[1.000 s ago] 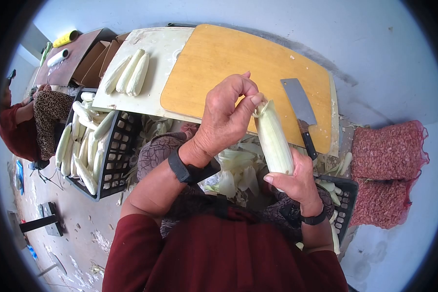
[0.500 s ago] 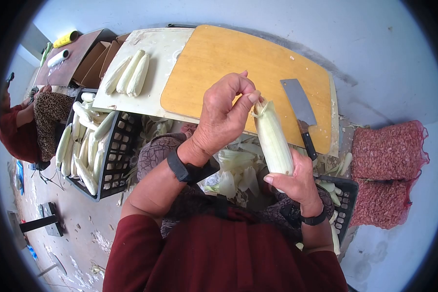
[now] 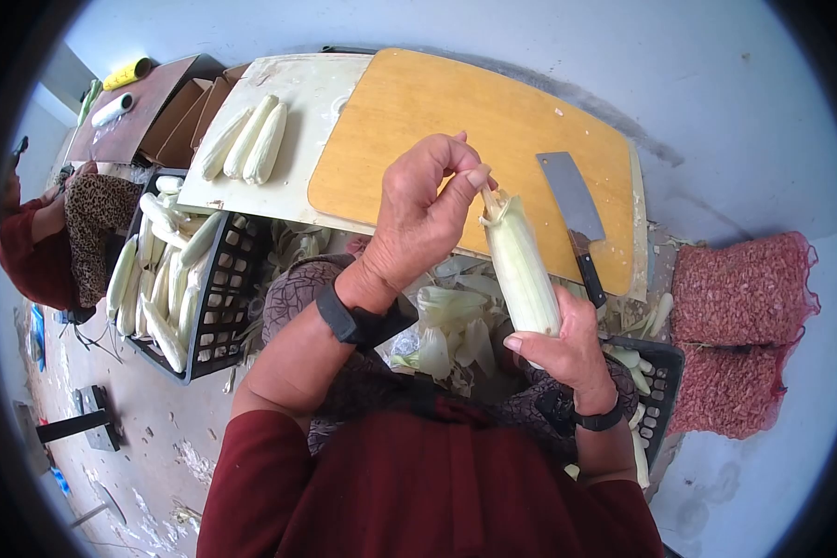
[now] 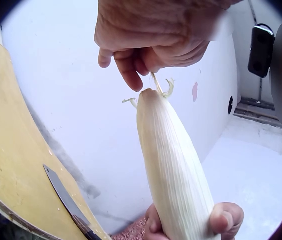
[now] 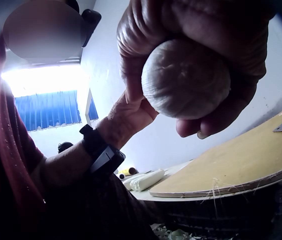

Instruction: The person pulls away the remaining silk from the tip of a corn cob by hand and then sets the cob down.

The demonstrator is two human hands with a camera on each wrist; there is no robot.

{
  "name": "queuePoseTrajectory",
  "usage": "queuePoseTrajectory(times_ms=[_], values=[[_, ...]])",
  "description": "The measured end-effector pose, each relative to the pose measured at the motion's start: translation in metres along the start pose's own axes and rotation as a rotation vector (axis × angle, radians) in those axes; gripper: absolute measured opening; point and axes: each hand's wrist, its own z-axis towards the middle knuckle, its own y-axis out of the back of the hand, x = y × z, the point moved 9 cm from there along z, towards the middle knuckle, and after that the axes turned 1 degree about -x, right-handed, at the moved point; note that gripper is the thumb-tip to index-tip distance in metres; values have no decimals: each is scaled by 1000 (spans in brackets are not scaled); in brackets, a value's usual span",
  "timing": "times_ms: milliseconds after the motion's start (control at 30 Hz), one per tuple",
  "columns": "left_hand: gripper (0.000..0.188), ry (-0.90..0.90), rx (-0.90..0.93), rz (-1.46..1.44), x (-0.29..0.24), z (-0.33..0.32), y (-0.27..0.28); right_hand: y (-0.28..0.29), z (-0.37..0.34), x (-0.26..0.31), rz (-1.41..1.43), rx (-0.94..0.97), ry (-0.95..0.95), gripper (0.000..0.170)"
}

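An ear of corn [image 3: 523,270] in its pale inner husk stands tilted above the near edge of the board. My right hand [image 3: 575,346] grips it round its lower end; that round end [image 5: 186,80] faces the camera in the right wrist view. At the top, my left hand [image 3: 425,209] pinches a thin strand of silk or husk [image 4: 156,82] just off the ear's tip. Small curled husk bits stick out round the tip in the left wrist view. A cleaver [image 3: 572,200] with a black handle lies on the yellow board [image 3: 437,112], beyond the ear.
Three husked-pale ears [image 3: 244,141] lie on the white tabletop [image 3: 302,84] at left. A black crate [image 3: 216,325] full of ears stands below them. Another crate [image 3: 662,391] is at my right, near red mesh sacks [image 3: 739,288]. Loose husks [image 3: 451,321] lie below. Another person [image 3: 42,232] sits far left.
My left hand has drawn slightly up and left from the tip, with a strand stretched between. The right hand and the ear of corn have stayed nearly still.
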Motion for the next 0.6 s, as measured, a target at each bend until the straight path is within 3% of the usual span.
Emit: queuePoseTrajectory(times_ms=[600], values=[[12, 127, -105, -49, 11, 4, 17, 0, 0, -3, -38, 1, -19, 48]])
